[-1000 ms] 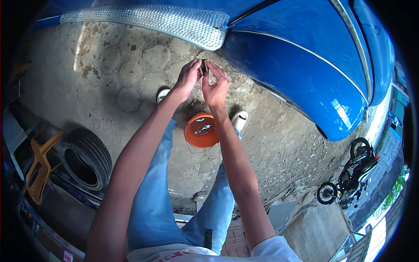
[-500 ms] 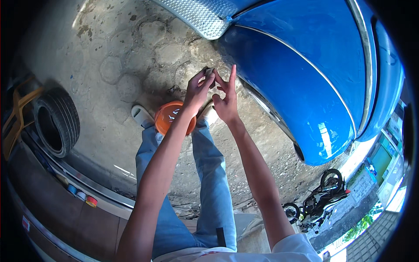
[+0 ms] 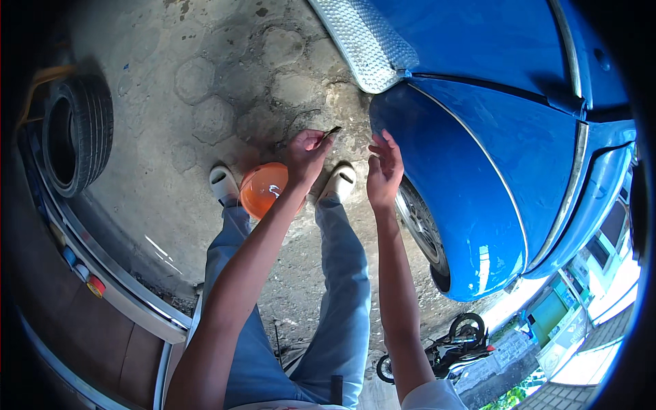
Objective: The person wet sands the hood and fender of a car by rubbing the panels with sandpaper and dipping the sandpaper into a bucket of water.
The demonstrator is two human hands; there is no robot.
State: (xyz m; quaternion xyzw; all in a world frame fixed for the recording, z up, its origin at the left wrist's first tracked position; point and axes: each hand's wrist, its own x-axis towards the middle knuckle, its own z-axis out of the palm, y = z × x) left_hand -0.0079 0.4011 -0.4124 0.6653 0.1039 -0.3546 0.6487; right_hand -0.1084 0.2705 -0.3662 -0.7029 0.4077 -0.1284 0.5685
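Between the thumb and fingers of my left hand [image 3: 309, 158] is a small dark flat piece [image 3: 333, 131], thin like a folded scrap of sheet. It is too small to tell its kind. My right hand [image 3: 385, 171] holds nothing; its fingers are apart and loosely bent, close beside the blue car fender [image 3: 454, 164]. The wheel [image 3: 421, 225] shows partly under that fender. Below my left hand an orange basin [image 3: 251, 193] stands on the ground between my feet, partly covered by my left forearm, with bright glints inside.
A loose tyre [image 3: 80, 133] stands at the left by a ledge with coloured tape rolls [image 3: 95, 287]. A dimpled metal running board [image 3: 372, 51] juts from the car ahead. At the lower right a motorcycle [image 3: 451, 352] is parked. The ground [image 3: 205, 89] is rough concrete.
My hands have moved apart: the right one went rightward to the fender and left the dark piece in my left hand. The view has shifted, showing more of the wheel.
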